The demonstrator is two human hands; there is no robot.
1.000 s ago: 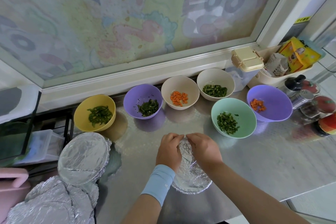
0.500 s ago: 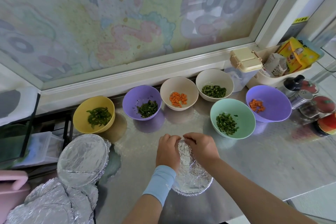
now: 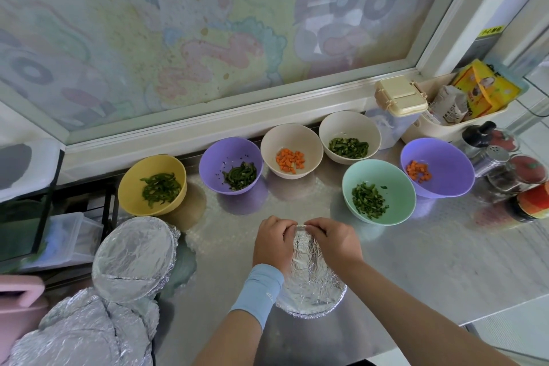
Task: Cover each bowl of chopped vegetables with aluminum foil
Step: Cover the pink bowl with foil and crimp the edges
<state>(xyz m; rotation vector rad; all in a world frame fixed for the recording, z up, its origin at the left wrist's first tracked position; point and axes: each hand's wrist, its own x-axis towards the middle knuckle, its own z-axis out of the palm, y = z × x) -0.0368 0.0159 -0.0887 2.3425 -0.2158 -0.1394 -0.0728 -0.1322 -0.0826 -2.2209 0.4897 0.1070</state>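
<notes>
Head view: left hand (image 3: 271,242) and right hand (image 3: 335,242), fingers (image 3: 312,224) curled, pinch far foil edge of foil-covered bowl (image 3: 312,282), front-centre on desk (image 3: 416,261). Best: crimp tight under rim, working round evenly.

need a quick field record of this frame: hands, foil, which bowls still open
hands: left hand and right hand both pinch the far edge of the foil
open bowls: six: yellow bowl, left purple bowl, left beige bowl, right beige bowl, mint bowl, right purple bowl
carrot: left beige bowl, right purple bowl; greens in the rest
done: covered bowl at left; more foil-wrapped shapes below it
</notes>
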